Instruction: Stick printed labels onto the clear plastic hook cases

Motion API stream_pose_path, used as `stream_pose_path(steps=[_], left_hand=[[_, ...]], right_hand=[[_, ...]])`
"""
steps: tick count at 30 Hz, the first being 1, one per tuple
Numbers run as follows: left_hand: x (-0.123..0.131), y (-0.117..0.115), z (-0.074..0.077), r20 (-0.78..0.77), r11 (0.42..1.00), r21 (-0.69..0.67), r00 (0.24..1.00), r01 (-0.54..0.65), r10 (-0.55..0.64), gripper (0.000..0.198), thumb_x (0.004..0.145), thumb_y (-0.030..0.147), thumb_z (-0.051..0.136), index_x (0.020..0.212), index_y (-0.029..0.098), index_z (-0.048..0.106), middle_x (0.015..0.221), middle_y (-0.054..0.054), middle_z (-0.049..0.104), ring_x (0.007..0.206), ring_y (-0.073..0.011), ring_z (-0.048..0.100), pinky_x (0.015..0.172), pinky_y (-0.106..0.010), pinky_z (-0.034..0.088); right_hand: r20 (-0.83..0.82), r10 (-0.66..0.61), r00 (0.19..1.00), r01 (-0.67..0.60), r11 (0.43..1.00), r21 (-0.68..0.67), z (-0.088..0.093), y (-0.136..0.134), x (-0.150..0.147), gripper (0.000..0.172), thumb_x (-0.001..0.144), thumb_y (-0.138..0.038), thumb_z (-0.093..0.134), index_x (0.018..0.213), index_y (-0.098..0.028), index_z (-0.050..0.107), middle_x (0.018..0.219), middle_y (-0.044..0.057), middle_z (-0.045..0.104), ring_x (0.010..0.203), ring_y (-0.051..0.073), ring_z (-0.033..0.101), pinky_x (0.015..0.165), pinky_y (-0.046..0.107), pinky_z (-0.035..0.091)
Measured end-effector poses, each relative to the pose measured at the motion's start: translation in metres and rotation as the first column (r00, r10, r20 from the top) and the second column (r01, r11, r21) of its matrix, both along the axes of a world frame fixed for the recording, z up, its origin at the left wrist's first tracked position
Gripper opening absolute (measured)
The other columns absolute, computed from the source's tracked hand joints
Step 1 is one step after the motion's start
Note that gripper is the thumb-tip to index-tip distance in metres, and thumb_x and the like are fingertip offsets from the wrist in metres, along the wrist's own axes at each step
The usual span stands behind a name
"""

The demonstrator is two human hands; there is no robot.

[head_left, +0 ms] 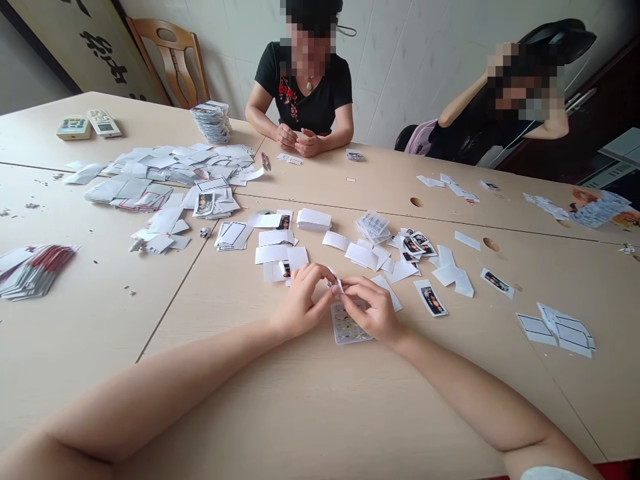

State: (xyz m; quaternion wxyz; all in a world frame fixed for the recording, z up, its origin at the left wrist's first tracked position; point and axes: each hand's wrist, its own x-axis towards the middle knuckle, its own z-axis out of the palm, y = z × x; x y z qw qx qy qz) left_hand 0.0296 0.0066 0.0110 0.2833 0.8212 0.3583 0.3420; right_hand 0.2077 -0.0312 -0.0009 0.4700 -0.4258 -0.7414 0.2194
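Both my hands meet near the table's middle, fingertips pinched together. My left hand and my right hand grip a small white paper slip between them. A bit of something dark or silvery shows at the left fingertips, too small to make out. Just beneath the hands lies a clear plastic box with small yellowish pieces inside, partly covered by my right hand. White cards lie beyond my left hand. To the right of my right hand rests a printed label with a dark picture.
Across the table sits a person with hands together; another person is at the right. A large heap of white packets, a stack of boxes and red-edged packets occupy the left. Loose clear boxes lie ahead.
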Motion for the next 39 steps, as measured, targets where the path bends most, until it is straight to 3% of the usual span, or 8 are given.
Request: stream_pose_path(steps=[5, 13, 21, 29, 39], left_hand=[[0.0012, 0.0026, -0.0052, 0.092, 0.998, 0.056, 0.995, 0.038, -0.043, 0.008, 0.091, 0.025, 0.046, 0.094, 0.019, 0.052, 0.093, -0.004, 0.059, 0.089, -0.0157, 0.053, 0.082, -0.031, 0.039], [0.0022, 0.0015, -0.0073, -0.069, 0.982, 0.190, 0.997, -0.004, 0.017, 0.011, 0.090, 0.026, 0.049, 0.091, 0.021, 0.059, 0.085, -0.002, 0.064, 0.081, -0.0156, 0.055, 0.075, -0.031, 0.035], [0.0029, 0.0019, -0.0082, -0.028, 0.993, 0.121, 1.000, 0.012, -0.009, 0.010, 0.090, 0.026, 0.049, 0.089, 0.020, 0.056, 0.086, -0.003, 0.064, 0.084, -0.0173, 0.057, 0.076, -0.031, 0.040], [0.0019, 0.0012, -0.0079, 0.072, 1.000, 0.014, 0.997, 0.012, -0.013, 0.008, 0.091, 0.023, 0.046, 0.091, 0.020, 0.053, 0.089, -0.004, 0.062, 0.085, -0.0159, 0.056, 0.080, -0.031, 0.043], [0.0030, 0.0031, -0.0070, 0.144, 0.995, -0.062, 0.988, 0.072, -0.063, 0.014, 0.093, 0.026, 0.042, 0.090, 0.018, 0.053, 0.093, -0.006, 0.055, 0.088, -0.0151, 0.053, 0.081, -0.029, 0.044]], right_hand=[[-0.044, 0.003, 0.999, -0.004, 0.999, -0.037, 0.0028, -0.0002, -0.0017, 0.011, 0.082, -0.020, 0.058, 0.091, -0.021, 0.064, 0.101, 0.008, 0.068, 0.095, 0.020, 0.064, 0.084, 0.033, 0.052], [-0.051, -0.060, 0.997, 0.050, 0.983, -0.175, 0.0019, 0.0005, -0.0039, 0.012, 0.086, -0.029, 0.053, 0.084, -0.020, 0.059, 0.081, 0.003, 0.065, 0.073, 0.016, 0.061, 0.066, 0.027, 0.050], [0.039, -0.044, 0.998, 0.048, 0.992, -0.116, 0.0013, 0.0015, -0.0004, 0.014, 0.089, -0.025, 0.047, 0.080, -0.021, 0.057, 0.074, 0.002, 0.060, 0.072, 0.016, 0.056, 0.070, 0.029, 0.046], [0.028, -0.043, 0.999, 0.045, 0.996, -0.073, 0.0000, 0.0034, 0.0003, 0.012, 0.089, -0.023, 0.048, 0.080, -0.021, 0.055, 0.081, 0.004, 0.062, 0.078, 0.017, 0.057, 0.076, 0.031, 0.045], [-0.041, -0.044, 0.998, 0.038, 0.990, -0.137, -0.0005, 0.0025, 0.0027, 0.012, 0.089, -0.026, 0.049, 0.082, -0.020, 0.058, 0.090, 0.005, 0.065, 0.087, 0.018, 0.060, 0.080, 0.031, 0.047]])
